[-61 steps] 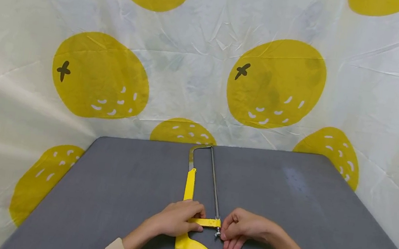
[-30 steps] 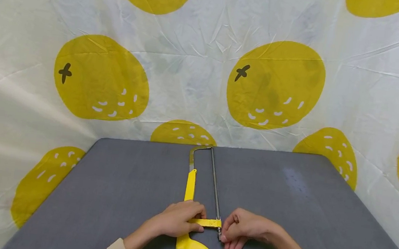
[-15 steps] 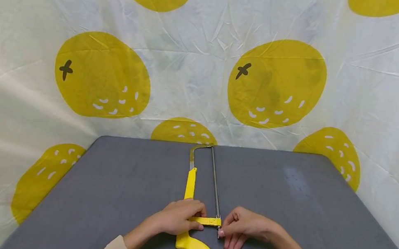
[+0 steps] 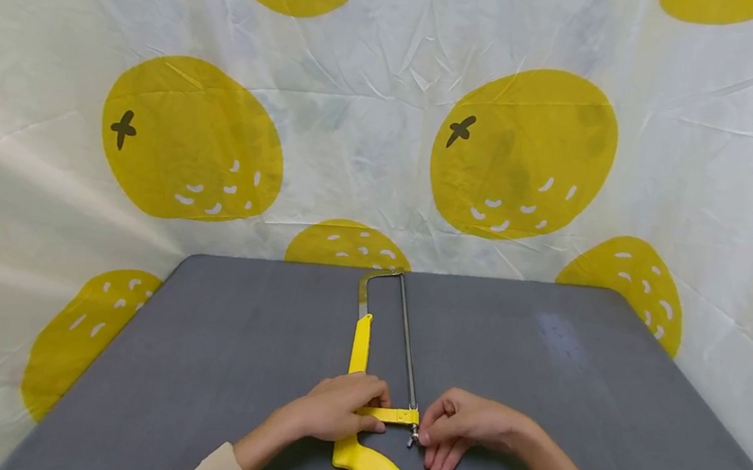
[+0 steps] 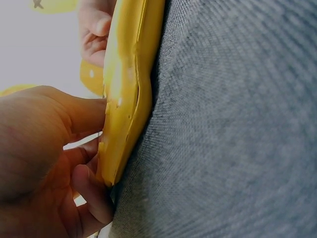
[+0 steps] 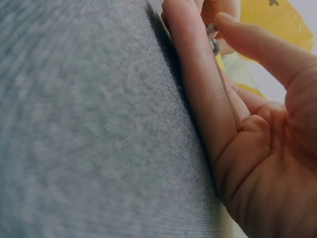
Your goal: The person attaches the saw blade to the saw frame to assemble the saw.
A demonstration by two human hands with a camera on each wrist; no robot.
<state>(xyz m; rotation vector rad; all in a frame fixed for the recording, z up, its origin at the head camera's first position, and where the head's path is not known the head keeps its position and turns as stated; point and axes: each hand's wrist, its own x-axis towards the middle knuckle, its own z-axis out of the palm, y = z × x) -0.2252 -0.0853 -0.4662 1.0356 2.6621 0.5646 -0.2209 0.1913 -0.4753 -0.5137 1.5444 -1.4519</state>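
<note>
Yellow and silver, the saw (image 4: 377,392) lies flat in the middle of the grey worktop (image 4: 206,355), close to the person. Its thin blade (image 4: 407,346) runs away from the person toward the cloth (image 4: 364,108) with big yellow fruit on it. From the head view, the left hand (image 4: 335,415) lies on the yellow frame just above the handle, fingers bent over it, pressing it down. The right hand (image 4: 458,430) sits just beside the near end of the blade and pinches the small metal nut (image 4: 413,435) there with thumb and finger.

At the left wrist, the saw (image 5: 126,89) fills the middle, lying on the worktop (image 5: 233,129). The left hand (image 5: 44,168) has its thumb and fingers curled against the yellow edge. The right hand (image 5: 94,29) peeks in at the top.

At the right wrist, the right hand (image 6: 247,124) rests its side on the worktop (image 6: 84,129). Its fingertips (image 6: 233,25) close on the nut (image 6: 214,44).

To do this well, I think the left hand should press hard so the saw does not slide, and the right hand should turn the nut in small, slow twists, with fingers away from the blade teeth.
</note>
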